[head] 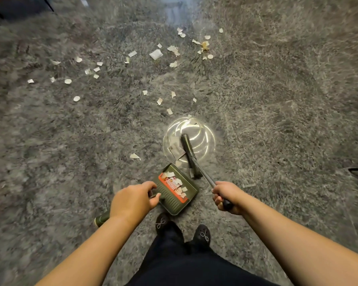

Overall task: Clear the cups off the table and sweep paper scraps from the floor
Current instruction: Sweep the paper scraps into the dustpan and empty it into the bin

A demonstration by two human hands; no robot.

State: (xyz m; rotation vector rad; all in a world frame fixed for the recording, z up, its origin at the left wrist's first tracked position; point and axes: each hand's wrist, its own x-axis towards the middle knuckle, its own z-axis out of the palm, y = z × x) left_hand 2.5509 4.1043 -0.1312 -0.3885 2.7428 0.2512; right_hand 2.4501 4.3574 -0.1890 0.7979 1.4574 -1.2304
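Left hand (132, 198) grips dustpan (177, 191) (scraps inside) | right hand (225, 195) grips broom (191, 155)

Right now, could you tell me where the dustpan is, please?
In the head view the dustpan sits low centre on the floor, held by the left hand, just left of the broom and ahead of the shoes.

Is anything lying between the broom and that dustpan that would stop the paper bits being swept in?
Nothing visible blocks it. The broom head sits just beyond the dustpan's open edge, with only bare floor and a few paper scraps between them.
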